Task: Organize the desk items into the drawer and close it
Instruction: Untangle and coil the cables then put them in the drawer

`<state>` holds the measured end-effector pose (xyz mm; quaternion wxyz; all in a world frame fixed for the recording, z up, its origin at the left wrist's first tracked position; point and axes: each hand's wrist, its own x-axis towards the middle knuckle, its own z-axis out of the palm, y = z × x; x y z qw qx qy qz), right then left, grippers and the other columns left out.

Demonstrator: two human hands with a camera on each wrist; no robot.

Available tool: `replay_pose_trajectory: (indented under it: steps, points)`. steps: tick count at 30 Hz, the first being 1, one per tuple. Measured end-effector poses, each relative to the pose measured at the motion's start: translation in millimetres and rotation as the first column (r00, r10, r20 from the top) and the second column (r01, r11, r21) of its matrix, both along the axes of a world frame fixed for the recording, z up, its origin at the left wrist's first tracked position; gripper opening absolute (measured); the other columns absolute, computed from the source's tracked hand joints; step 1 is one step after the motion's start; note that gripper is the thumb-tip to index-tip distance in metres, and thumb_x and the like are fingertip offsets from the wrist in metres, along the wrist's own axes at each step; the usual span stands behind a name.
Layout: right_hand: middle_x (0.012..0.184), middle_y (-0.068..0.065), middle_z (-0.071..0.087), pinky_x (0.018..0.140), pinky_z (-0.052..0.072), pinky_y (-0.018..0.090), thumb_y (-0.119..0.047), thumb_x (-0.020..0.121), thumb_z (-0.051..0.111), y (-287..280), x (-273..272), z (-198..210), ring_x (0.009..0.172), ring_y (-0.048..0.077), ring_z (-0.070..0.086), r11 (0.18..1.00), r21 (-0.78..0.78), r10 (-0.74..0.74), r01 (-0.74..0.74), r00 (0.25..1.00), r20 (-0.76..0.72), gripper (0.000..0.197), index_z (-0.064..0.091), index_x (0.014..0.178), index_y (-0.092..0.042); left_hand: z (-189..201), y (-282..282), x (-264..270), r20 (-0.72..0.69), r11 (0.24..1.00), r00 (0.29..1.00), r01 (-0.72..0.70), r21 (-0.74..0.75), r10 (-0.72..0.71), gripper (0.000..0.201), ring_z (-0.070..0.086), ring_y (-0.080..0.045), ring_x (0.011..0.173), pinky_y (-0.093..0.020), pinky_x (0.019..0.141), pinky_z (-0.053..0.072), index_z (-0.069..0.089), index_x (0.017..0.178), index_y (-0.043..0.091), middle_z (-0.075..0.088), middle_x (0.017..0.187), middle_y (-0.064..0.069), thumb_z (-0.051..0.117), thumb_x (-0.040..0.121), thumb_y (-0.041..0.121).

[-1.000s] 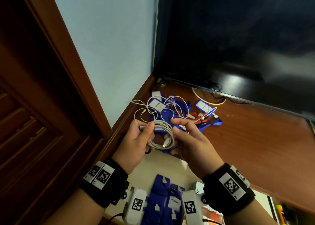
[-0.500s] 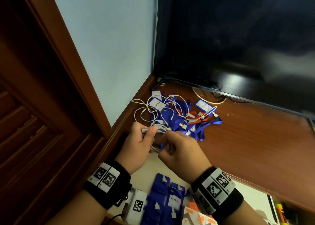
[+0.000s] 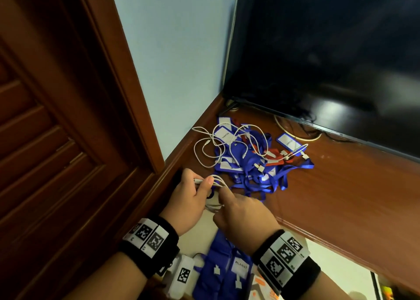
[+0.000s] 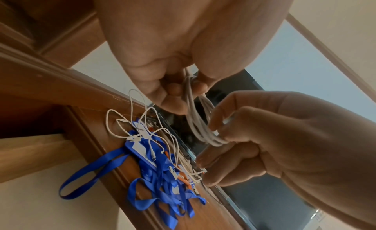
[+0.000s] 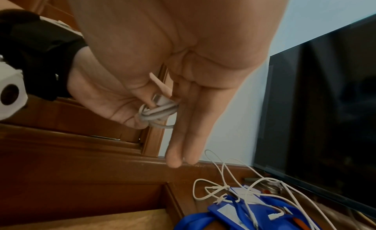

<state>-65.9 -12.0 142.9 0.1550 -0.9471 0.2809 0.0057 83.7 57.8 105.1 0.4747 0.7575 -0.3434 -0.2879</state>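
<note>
White coiled cable (image 3: 217, 181): being gripped at one end by the left hand (image 3: 187, 199), thumb pinching its plug end against the fingers, while the right hand (image 3: 244, 213) is pinching the bundle's other end between thumb and forefinger, its remaining fingers extended. Both hands are hovering over the open drawer (image 3: 204, 236), at the front edge of the worktop (image 3: 341, 197).

Drawer, nearest item: standing open beneath the wrists, pale inside. Contents visible: several blue badge holders (image 3: 227, 270) lying side by side, one reading "PELAWAY"; something orange showing beside them, too hidden to identify. Further contents are being covered by the arms.

Progress, as a judgement: partly done. Some badges are already stowed; the coiled cable appears to be going in next.

Worktop, middle distance: a tangled pile of blue lanyards (image 3: 261, 174) with white-labelled badge sleeves, a red strap among them, and loose white cables (image 3: 211, 145) looping across and beside the pile. One blue lanyard loop is hanging over the worktop's front edge in the left wrist view. All of this is still waiting to be stowed, and the drawer is not yet closed.

Farthest: a dark television screen (image 3: 329, 61) standing at the back, against a pale wall.
</note>
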Motion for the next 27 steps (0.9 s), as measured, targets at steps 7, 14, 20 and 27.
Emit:
replay_pose_trajectory:
  steps: [7, 14, 20, 27]
  points:
    - [0.106, 0.007, 0.062, 0.067, 0.048, 0.043, -0.027, 0.100, 0.041, 1.9, 3.1, 0.0, 0.086, 0.036, 0.063, 0.995, 0.036, 0.101, -0.097, 0.986, -0.135, 0.033, 0.042, 0.133, -0.020, -6.6, 11.4, 6.5, -0.019, 0.999, 0.999, -0.036, -0.008, 0.036, 0.024, 0.062, -0.003, 0.062, -0.029, 0.065, 0.053, 0.049, 0.097, 0.018, 0.065, 0.075, 0.002, 0.058, 0.103, 0.040]
    - [0.113, 0.008, 0.065, 0.066, 0.048, 0.042, -0.012, 0.100, 0.042, 2.5, -7.5, -4.6, 0.085, 0.032, 0.066, 0.994, 0.093, 0.059, -0.051, 0.994, -0.088, 0.053, 0.026, 0.149, -0.020, -9.4, 11.6, 16.3, -0.033, 0.996, 0.996, -0.085, -0.012, 0.085, 0.024, 0.066, -0.011, 0.069, -0.038, 0.069, 0.060, 0.048, 0.097, 0.020, 0.065, 0.081, -0.002, 0.056, 0.104, 0.042]
    - [0.102, 0.001, 0.073, 0.066, 0.044, 0.036, -0.029, 0.103, 0.048, -6.9, -27.7, -18.3, 0.087, 0.028, 0.068, 0.990, 0.139, -0.026, 0.023, 0.999, 0.023, 0.043, 0.035, 0.144, -0.030, -8.9, 10.1, 19.1, -0.060, 0.995, 0.998, -0.026, -0.099, 0.020, 0.020, 0.061, -0.010, 0.066, -0.036, 0.066, 0.054, 0.051, 0.097, 0.018, 0.063, 0.074, 0.000, 0.058, 0.104, 0.035]
    - [0.109, -0.012, 0.071, 0.078, 0.059, 0.032, -0.048, 0.103, 0.033, -18.3, -58.5, -36.4, 0.096, -0.001, 0.070, 0.908, 0.419, -0.144, 0.028, 0.958, 0.249, 0.032, 0.053, 0.123, -0.033, -15.7, 12.8, 14.9, -0.352, 0.990, 0.930, 0.065, -0.129, -0.107, 0.016, 0.060, -0.013, 0.071, -0.035, 0.068, 0.058, 0.055, 0.094, 0.011, 0.063, 0.070, 0.003, 0.062, 0.101, 0.022]
